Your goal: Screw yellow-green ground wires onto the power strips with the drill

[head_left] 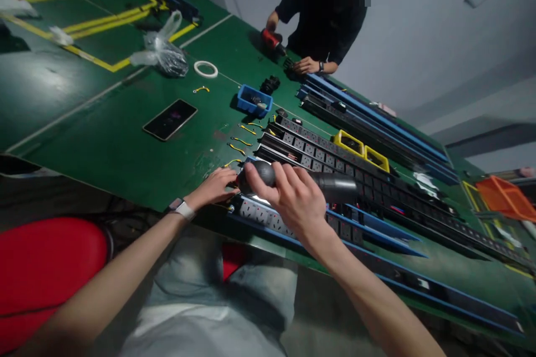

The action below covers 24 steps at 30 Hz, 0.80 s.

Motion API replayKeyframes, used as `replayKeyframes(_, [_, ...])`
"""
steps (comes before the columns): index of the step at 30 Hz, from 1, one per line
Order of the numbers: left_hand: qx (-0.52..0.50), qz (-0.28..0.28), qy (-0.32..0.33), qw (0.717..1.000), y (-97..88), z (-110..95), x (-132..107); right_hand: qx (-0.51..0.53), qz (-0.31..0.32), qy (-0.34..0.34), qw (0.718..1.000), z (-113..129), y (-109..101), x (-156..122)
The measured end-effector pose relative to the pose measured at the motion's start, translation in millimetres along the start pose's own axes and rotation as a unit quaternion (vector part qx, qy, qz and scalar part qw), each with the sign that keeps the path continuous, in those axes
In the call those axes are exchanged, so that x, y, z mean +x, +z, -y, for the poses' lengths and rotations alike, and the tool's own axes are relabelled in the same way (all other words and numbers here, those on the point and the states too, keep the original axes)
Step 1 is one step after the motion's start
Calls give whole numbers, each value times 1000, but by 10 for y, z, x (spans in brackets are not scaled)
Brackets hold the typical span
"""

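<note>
My right hand [295,195] is wrapped round a black power screwdriver [335,185], whose rounded back end faces up. The tool is over the left end of a blue-edged power strip [262,215] with a row of sockets; its tip is hidden below. My left hand [215,185], with a watch on the wrist, is at that same strip end. Its thumb and fingers close together there, and the tool partly hides the fingertips. Beside these fingers lies a yellow wire [233,163]. More short yellow wires [242,141] lie just beyond, at the ends of neighbouring black power strips [312,148].
Across the green table [125,117], a co-worker [330,17] holds a red drill [273,42]. A phone [170,119], tape roll [205,69], plastic bag [165,56], blue bin [245,101] and yellow bins [349,143] stand about. A red stool [50,268] is at left.
</note>
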State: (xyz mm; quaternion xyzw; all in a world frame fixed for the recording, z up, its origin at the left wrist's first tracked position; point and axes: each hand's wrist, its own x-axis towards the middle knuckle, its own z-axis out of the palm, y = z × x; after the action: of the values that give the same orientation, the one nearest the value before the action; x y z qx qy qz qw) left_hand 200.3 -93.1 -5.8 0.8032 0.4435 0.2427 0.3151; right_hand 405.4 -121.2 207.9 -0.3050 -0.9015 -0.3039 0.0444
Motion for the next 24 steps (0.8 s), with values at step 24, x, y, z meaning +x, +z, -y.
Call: replayKeyframes(24, [114,83,82,987,-99,66,36,31,-1,46,998,-43,108,-8])
